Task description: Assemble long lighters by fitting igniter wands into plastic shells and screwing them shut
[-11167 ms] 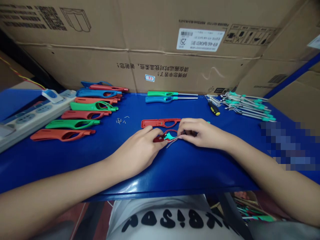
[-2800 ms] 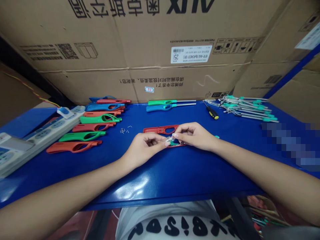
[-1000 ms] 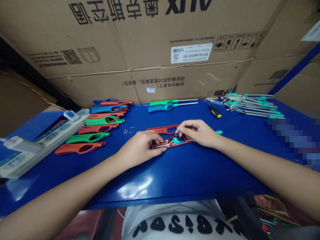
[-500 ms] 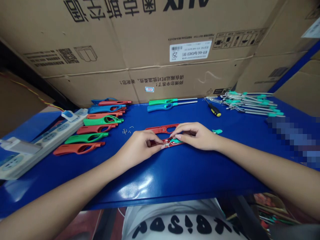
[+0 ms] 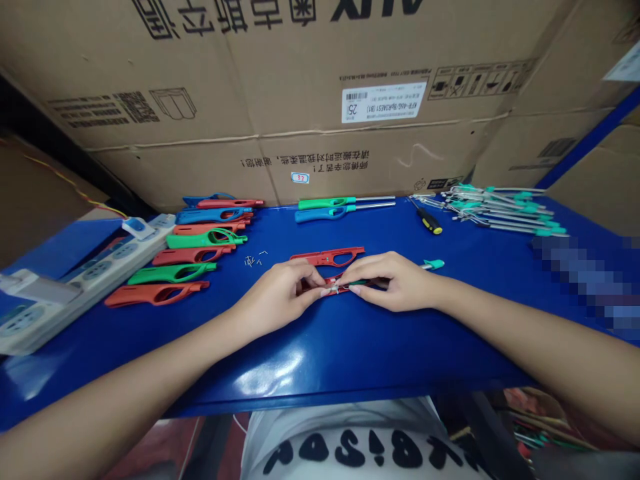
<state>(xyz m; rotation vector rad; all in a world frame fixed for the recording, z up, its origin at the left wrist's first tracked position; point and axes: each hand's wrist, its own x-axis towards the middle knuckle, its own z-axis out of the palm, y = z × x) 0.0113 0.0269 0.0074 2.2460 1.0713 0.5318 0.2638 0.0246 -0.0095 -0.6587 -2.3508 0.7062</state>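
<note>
Low over the blue table, an open red lighter shell [image 5: 343,291] with small white and teal parts inside lies between my two hands. My left hand [image 5: 287,290] is closed, thumb and fingers pinching the shell's left part near a small whitish piece. Closed from the other side, my right hand [image 5: 393,283] presses its fingertips on the shell and its inner parts, hiding much of them. Just behind lies the other red shell half [image 5: 327,257], its hollow side up. A metal tube with a teal tip [image 5: 434,264] sticks out beyond my right hand.
Several red, green and blue lighter handles [image 5: 173,273] lie at left beside a power strip [image 5: 95,270]. Small screws [image 5: 255,260] sit near them. At the back are two lighters with tubes [image 5: 325,213], a screwdriver [image 5: 429,220], a pile of tube assemblies [image 5: 505,207] and a cardboard box [image 5: 200,147].
My right hand has shifted slightly down and its fingers have moved left over the shell's inner parts, uncovering the rear shell half's right end. My left hand stays nearly in place.
</note>
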